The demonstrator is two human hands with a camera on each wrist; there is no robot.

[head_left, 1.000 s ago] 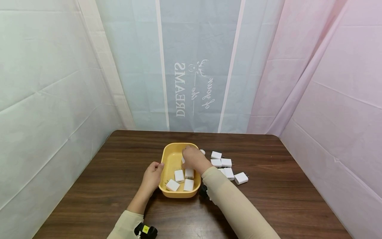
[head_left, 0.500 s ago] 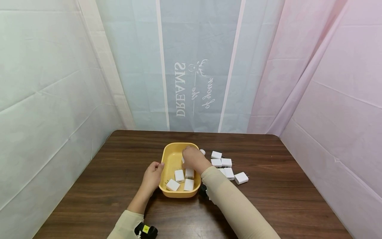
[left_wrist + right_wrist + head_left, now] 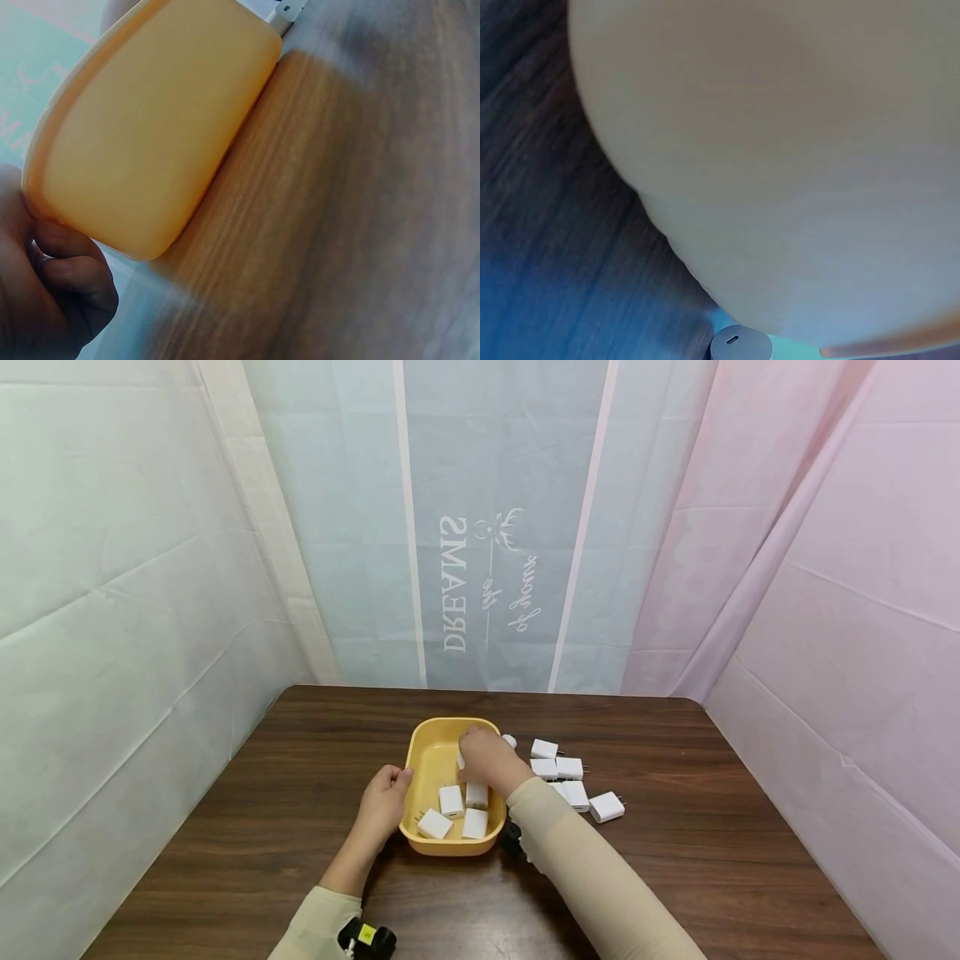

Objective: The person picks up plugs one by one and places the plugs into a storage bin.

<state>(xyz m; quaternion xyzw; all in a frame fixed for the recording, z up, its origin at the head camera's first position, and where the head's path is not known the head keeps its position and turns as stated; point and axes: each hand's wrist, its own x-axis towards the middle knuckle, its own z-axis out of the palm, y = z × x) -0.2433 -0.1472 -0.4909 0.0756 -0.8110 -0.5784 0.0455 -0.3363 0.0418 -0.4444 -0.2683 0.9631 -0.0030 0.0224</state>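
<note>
A yellow rectangular plastic bin (image 3: pixel 422 752) sits on the table with several white charger plugs inside, one charger (image 3: pixel 451 801) lying near its middle. My left hand (image 3: pixel 384 800) grips the bin's left rim; in the left wrist view, curled fingers (image 3: pixel 79 274) show at the corner of its wall. Reaching over the right rim, my right hand (image 3: pixel 491 762) is down inside the bin. It holds a white charger (image 3: pixel 461 762), of which only a sliver shows past the fingers. Its fingertips are hidden, and in the right wrist view a blurred pale surface covers most of the picture.
Several more white chargers (image 3: pixel 574 795) lie loose on the brown wooden table (image 3: pixel 675 860) to the bin's right. One rounded white plug (image 3: pixel 509 741) stands close by the far right rim. Fabric curtains (image 3: pixel 495 443) enclose the back and sides.
</note>
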